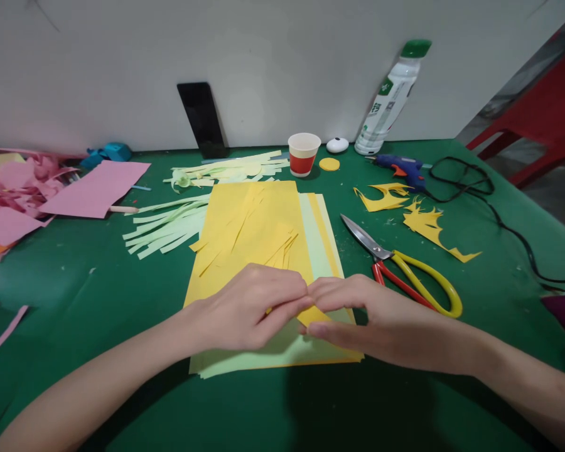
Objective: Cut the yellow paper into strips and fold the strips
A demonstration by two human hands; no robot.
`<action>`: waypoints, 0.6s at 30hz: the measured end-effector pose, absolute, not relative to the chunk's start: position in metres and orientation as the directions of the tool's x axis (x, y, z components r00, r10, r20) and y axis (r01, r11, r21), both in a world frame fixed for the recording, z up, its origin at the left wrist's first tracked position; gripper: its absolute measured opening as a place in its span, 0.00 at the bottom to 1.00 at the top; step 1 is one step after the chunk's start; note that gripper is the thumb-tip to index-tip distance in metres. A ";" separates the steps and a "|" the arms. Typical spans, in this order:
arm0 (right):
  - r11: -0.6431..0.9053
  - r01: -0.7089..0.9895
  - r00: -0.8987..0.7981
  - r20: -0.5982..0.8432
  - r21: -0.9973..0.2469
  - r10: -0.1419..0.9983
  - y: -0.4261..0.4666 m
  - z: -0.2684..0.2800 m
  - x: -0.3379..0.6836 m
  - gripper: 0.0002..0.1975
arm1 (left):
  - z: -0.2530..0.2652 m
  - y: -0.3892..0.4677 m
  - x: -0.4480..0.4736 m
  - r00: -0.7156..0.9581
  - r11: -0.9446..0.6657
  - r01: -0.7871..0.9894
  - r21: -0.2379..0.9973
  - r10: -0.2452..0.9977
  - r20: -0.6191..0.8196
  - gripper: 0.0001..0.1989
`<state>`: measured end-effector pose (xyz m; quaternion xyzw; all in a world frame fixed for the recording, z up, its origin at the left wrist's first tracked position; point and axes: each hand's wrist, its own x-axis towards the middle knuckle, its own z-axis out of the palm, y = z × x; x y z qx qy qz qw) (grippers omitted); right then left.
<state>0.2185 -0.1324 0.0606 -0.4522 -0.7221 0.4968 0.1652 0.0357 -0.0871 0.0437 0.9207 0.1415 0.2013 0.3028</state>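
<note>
My left hand [257,304] is closed, its thumb and fingers pinching a piece of yellow paper [316,317]. Facing it, my right hand [358,311] has the same piece between thumb and fingers, with the fingertips of both hands meeting. Much of the piece is hidden by the fingers. Below the hands lies a yellow sheet [235,220] on a stack of pale green and yellow paper [258,364]. Thin yellow paper strips [282,251] are scattered on the sheet. To the right of the stack rest scissors [381,252] with red and yellow handles, blades apart.
Pale green fringed strips [169,229] and pink paper [98,188] lie left. Along the wall stand a phone [201,116], a paper cup [304,156] and a leaning bottle [388,100]. A blue glue gun [402,168] with a black cord and yellow scraps [424,223] are at right.
</note>
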 end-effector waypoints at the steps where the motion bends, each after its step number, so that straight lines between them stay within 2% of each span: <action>1: 0.088 0.489 -0.542 -0.223 -0.868 0.811 -0.132 0.060 0.218 0.14 | 0.043 -0.087 0.036 0.880 -0.785 0.143 0.603 0.380 0.286 0.14; 5: 0.020 0.497 -0.533 -0.287 -0.867 0.796 -0.131 0.061 0.216 0.16 | 0.043 -0.087 0.036 0.856 -0.830 0.179 0.528 0.396 0.333 0.16; 8: 0.030 0.489 -0.521 -0.264 -0.872 0.812 -0.131 0.061 0.216 0.16 | 0.043 -0.086 0.036 0.828 -0.852 0.183 0.491 0.403 0.390 0.17; 11: 0.069 0.430 -0.519 -0.184 -0.900 0.835 -0.131 0.059 0.215 0.17 | 0.041 -0.086 0.037 0.750 -0.792 0.184 0.582 0.496 0.437 0.15; 14: 0.106 0.406 -0.458 -0.102 -0.908 0.883 -0.131 0.057 0.214 0.16 | 0.040 -0.088 0.039 0.635 -0.691 0.152 0.707 0.616 0.466 0.09; 18: 0.170 0.415 -0.392 -0.007 -0.894 0.920 -0.131 0.052 0.213 0.15 | 0.043 -0.091 0.039 0.581 -0.661 0.119 0.741 0.652 0.488 0.02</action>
